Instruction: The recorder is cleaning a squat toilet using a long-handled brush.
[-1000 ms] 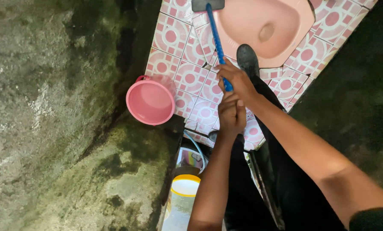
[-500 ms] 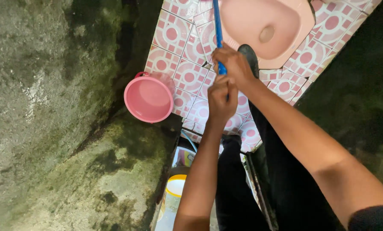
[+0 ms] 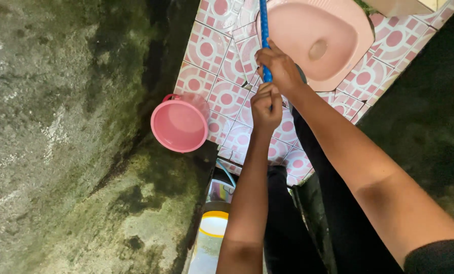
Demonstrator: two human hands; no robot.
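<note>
Over the pink squat pan [image 3: 313,35], both hands, left [image 3: 265,105] below right [image 3: 279,68], grip the blue handle [image 3: 263,30], fingers wrapped tight; scrubbing looks unfinished, bucket [image 3: 179,124] beside.

Two bare forearms, no watch, ring or band on either wrist, the left hand [image 3: 266,106] and right hand [image 3: 280,68] ungloved, with short plain nails where visible. Short black sleeve [image 3: 437,258] at the right upper arm, only its edge in view at the bottom corner, no print or marking to be made out. Black trousers [image 3: 338,223] below the arms, plain dark cloth, loose in the leg, seams and pockets too dim to tell.
</note>
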